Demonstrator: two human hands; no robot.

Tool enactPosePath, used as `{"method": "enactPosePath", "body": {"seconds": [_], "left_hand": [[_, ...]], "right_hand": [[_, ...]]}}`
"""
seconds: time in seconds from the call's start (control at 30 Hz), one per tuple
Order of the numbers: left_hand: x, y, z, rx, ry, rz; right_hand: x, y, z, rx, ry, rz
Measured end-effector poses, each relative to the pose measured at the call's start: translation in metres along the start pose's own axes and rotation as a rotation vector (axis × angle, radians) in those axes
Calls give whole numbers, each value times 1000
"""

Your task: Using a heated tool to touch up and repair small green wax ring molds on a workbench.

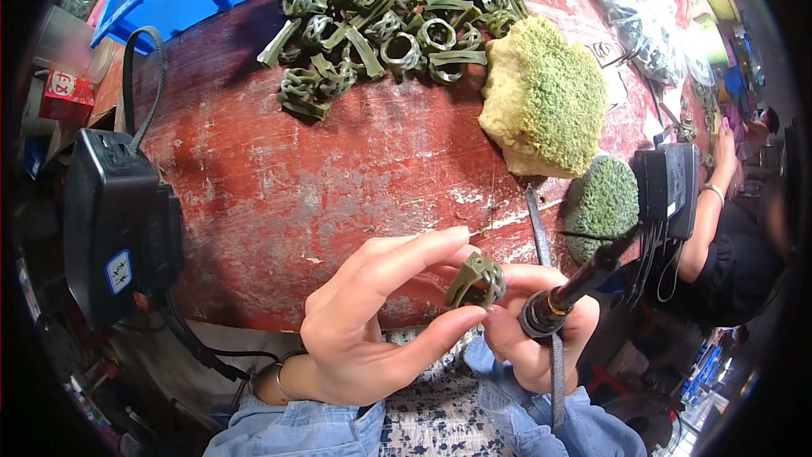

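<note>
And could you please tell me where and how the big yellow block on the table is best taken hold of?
I'd come from the left and grip the yellow block by its near left flank: that thick side looks exposed, whereas the rings crowd its far left and the green block sits close by its near right.

olive-green ring, red table, blue tray, yellow-and-green block, dark-flowered white cloth
</note>
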State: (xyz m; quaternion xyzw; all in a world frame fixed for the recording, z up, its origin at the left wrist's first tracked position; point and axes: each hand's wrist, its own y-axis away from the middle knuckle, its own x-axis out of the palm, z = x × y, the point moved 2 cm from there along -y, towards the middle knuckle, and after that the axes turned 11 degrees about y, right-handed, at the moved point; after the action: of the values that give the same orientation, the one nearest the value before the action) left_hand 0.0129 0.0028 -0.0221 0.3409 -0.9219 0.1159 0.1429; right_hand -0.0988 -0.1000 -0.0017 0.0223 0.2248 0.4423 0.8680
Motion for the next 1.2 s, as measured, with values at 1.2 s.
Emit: {"method": "enactPosePath", "body": {"seconds": [1.2], "left_hand": [[-33, -1, 1, -367, 676, -208]], "right_hand": [[25, -84, 47, -166, 518, -97]]}}
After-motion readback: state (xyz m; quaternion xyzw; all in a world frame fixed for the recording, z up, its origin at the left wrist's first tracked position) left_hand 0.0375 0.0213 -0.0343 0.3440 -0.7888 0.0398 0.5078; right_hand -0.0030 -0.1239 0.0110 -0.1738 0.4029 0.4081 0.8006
